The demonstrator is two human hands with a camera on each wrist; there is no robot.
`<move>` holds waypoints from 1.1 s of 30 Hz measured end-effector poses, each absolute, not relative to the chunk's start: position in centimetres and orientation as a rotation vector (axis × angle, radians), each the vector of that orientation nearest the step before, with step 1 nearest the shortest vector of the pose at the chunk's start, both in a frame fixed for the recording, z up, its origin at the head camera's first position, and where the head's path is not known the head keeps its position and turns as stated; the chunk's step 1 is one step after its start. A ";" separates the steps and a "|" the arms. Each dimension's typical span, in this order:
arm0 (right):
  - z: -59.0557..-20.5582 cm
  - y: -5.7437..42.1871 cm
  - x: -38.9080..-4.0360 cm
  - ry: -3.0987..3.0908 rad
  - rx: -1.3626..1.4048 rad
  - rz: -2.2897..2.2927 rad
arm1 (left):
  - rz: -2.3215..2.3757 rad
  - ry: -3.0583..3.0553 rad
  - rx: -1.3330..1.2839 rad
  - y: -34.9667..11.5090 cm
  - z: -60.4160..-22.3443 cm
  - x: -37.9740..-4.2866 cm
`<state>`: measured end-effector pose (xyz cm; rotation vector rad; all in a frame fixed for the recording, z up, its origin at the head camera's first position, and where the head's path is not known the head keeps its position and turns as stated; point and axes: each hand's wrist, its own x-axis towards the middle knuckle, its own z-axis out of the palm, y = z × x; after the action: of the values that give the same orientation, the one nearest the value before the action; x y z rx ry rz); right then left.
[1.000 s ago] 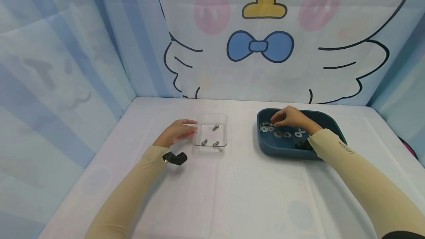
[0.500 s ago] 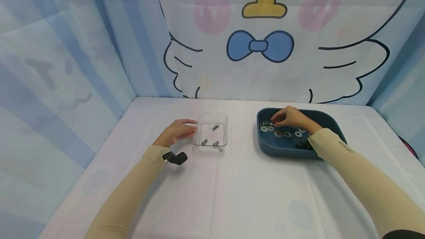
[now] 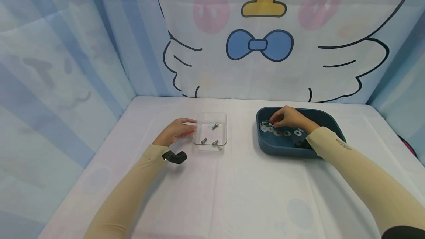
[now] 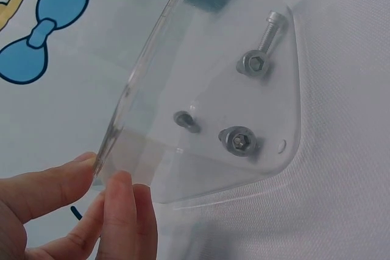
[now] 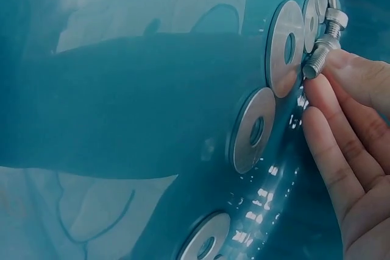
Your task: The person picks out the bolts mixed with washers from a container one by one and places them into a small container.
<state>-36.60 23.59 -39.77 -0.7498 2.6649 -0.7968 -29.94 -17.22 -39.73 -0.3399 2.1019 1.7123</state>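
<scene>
My left hand (image 3: 177,131) pinches the left wall of a clear plastic box (image 4: 137,68), thumb on one side and fingers on the other. Several socket-head bolts lie in the box, among them one silver bolt (image 4: 256,62) near the wall and a shorter-looking bolt (image 4: 186,121). My right hand (image 3: 290,117) is inside a dark blue tray (image 3: 285,151), at its far left corner. Between thumb and forefinger it pinches a threaded silver bolt (image 5: 315,64). Other metal hardware touches that bolt in the right wrist view. Flat washers (image 5: 253,129) lie beside the fingers.
Both containers stand on a white cloth-covered table (image 3: 216,187), the box left of the tray with a gap between them. A printed curtain (image 3: 259,76) rises behind the table's far edge. Black wrist cameras (image 3: 175,157) sit on both forearms, the right one low over the tray.
</scene>
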 end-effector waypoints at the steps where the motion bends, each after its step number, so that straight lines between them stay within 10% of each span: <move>1: -39.8 23.6 -36.6 2.664 -0.750 -0.798 | 1.711 2.103 -0.335 -17.2 -39.7 -29.9; 33: -40.5 23.4 -37.1 2.622 -0.802 -0.749 | 1.731 2.099 -0.309 -17.1 -39.5 -29.6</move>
<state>-37.09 23.44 -40.55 -0.8021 2.6221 -0.7491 -29.64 -17.07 -39.54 -0.3093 2.0988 1.7307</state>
